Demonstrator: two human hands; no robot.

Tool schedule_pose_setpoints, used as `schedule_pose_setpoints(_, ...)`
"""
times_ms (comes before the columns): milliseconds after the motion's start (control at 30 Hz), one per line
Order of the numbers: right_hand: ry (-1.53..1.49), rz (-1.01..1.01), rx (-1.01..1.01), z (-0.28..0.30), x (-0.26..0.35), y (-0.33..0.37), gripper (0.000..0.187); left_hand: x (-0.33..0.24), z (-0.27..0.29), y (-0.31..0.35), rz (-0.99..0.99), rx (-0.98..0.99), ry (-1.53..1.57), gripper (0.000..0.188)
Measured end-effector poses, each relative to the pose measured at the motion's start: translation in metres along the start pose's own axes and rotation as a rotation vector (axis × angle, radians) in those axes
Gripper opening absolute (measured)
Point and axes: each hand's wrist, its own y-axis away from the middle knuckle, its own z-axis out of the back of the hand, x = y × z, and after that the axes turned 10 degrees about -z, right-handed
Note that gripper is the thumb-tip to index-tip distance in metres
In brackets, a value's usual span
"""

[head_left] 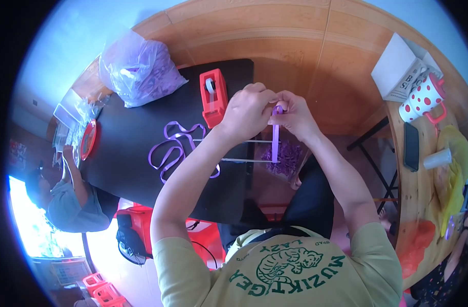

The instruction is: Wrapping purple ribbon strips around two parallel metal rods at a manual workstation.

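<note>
A narrow purple ribbon [275, 140] runs from my fingers down across two thin metal rods [241, 160] that jut past the table's right edge. My left hand [250, 108] is closed, its fingertips pinched close to the ribbon's upper end; what exactly lies between them is hidden. Beside it, my right hand [294, 116] pinches the ribbon between thumb and fingers, where a small purple loop shows. More of the purple ribbon [179, 148] lies in loose curls on the dark table, left of my left forearm. Under the rods sits a clear bag [284, 161] of small purple pieces.
On the black table [126, 133] stand a red tape dispenser [213, 97], a stuffed plastic bag [139, 71] and a red plate [88, 139]. A wooden table [405, 204] at right bears a dotted cup [423, 97], a phone [411, 146] and a white box [397, 69]. Other people sit at both sides.
</note>
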Motion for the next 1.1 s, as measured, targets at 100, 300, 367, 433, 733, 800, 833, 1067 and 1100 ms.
schedule_pose_setpoints(100, -0.013, 0.082, -0.027, -0.003, 0.0, -0.001, 0.036, 0.007, -0.01, -0.009, 0.004, 0.135, 0.032, 0.021)
schedule_pose_setpoints(300, 0.057, 0.03, -0.048, 0.001, 0.002, -0.002, 0.038, 0.019, -0.018, -0.014, -0.028, 0.074, 0.135, 0.013)
schedule_pose_setpoints(367, -0.253, -0.109, 0.048, 0.0, 0.012, 0.006, 0.041, 0.022, -0.019, -0.01, -0.037, 0.061, 0.171, 0.011)
schedule_pose_setpoints(433, -0.212, -0.178, 0.048, 0.01, 0.01, 0.01, 0.041, 0.022, -0.018, -0.007, 0.242, 0.045, 0.511, 0.011)
schedule_pose_setpoints(733, -0.243, -0.135, 0.047, 0.008, 0.002, 0.013, 0.04, 0.037, -0.031, 0.003, 0.425, -0.026, 0.995, 0.009)
schedule_pose_setpoints(800, -0.247, -0.121, 0.038, 0.008, 0.004, 0.013, 0.04, 0.038, -0.033, 0.005, 0.462, -0.036, 1.028, 0.01)
schedule_pose_setpoints(833, -0.234, -0.121, 0.02, 0.008, 0.004, 0.012, 0.04, 0.039, -0.034, 0.006, 0.499, -0.044, 1.061, 0.01)
schedule_pose_setpoints(1067, -0.122, -0.105, -0.077, 0.002, -0.005, 0.006, 0.04, 0.039, -0.028, 0.012, 0.668, 0.013, 1.028, 0.014)
schedule_pose_setpoints(1100, -0.124, -0.107, -0.078, 0.003, -0.008, 0.005, 0.04, 0.035, -0.025, 0.012, 0.703, -0.053, 1.012, 0.015)
